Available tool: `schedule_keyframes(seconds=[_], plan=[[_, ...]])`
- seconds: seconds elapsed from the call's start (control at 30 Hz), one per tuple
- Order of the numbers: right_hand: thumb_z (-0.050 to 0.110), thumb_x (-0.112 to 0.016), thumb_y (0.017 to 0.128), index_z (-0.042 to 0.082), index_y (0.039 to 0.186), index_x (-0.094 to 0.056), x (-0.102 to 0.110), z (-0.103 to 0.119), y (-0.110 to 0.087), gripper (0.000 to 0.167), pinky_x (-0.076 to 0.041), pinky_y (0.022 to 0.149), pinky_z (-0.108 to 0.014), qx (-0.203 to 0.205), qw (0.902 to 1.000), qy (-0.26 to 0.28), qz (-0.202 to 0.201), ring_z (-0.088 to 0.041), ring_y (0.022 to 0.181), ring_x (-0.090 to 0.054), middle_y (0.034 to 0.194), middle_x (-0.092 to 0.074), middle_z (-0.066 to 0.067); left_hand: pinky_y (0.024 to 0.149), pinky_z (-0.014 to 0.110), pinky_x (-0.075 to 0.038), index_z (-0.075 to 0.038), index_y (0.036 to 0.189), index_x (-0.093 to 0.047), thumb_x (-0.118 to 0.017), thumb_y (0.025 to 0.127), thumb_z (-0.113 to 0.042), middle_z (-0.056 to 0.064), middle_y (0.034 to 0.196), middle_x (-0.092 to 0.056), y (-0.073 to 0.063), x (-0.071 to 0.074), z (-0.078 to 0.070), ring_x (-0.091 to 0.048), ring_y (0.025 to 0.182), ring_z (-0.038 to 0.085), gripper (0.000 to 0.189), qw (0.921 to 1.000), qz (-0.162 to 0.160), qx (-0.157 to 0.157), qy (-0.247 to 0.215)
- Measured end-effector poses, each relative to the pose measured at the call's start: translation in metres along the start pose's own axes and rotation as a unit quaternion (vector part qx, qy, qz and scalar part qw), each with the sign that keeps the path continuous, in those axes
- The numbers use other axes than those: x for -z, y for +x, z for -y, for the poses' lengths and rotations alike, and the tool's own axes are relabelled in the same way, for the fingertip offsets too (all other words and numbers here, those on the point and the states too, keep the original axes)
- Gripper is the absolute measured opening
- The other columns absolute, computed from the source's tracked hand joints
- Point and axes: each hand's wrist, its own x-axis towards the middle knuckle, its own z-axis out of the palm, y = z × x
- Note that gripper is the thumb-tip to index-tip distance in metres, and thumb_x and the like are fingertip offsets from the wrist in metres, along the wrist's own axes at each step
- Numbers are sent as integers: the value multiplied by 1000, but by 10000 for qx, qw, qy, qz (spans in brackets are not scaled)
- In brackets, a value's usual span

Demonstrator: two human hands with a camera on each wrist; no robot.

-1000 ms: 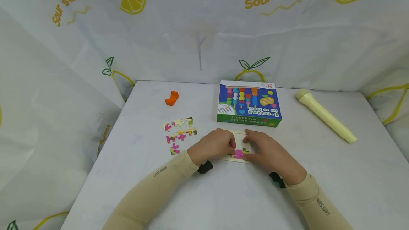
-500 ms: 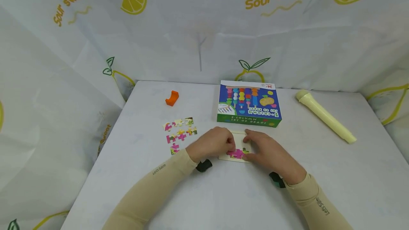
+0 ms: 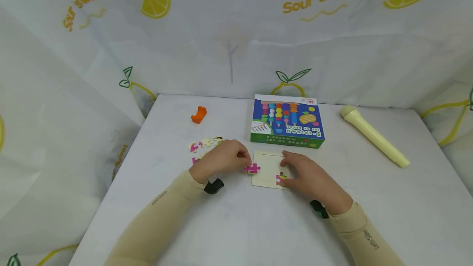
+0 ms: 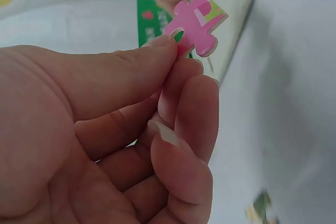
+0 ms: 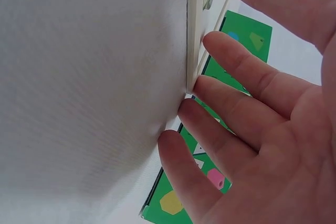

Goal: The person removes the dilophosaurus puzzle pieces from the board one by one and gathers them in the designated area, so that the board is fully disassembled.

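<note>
My left hand pinches a pink jigsaw piece between thumb and index finger, at the left edge of a pale puzzle board in the head view. On the board's lower right lies another piece, pink and yellow-green. My right hand rests at the board's right side, thumb by that piece. In the right wrist view its fingers stretch out fairly straight, with fingertips at the board's edge. The left hand partly covers a group of loose jigsaw pieces.
Behind the board stands a blue and green bead set box. An orange curved block lies at the back left. To the right is a pale yellow microphone-shaped object. A printed white curtain hangs behind the table.
My left hand has moved left from the board's lower middle, lifting the pink jigsaw piece away from the piece beside it. The right hand has stayed in place.
</note>
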Motion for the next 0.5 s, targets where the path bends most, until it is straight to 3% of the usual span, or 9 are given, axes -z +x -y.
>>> schedule_keyframes(seconds=[0.27, 0.5], plan=[[30, -89, 91, 11, 129, -71, 2, -1, -1, 46, -37, 125, -65, 39, 10000, 61, 8, -46, 156, -42, 169, -46, -20, 69, 31, -49, -21, 92, -82, -76, 101, -22, 1, 85, -74, -34, 32, 39, -58, 75, 15, 12, 9990, -239, 334, -158], [29, -89, 91, 10, 129, -71, 2, 0, -2, 46, -37, 124, -66, 131, 9999, 79, -32, -47, 155, -43, 168, -47, -20, 66, 30, -45, -15, 89, -80, -76, 101, -21, 5, 76, -68, -52, 40, 63, -53, 67, 13, 14, 9978, -297, 539, -261]])
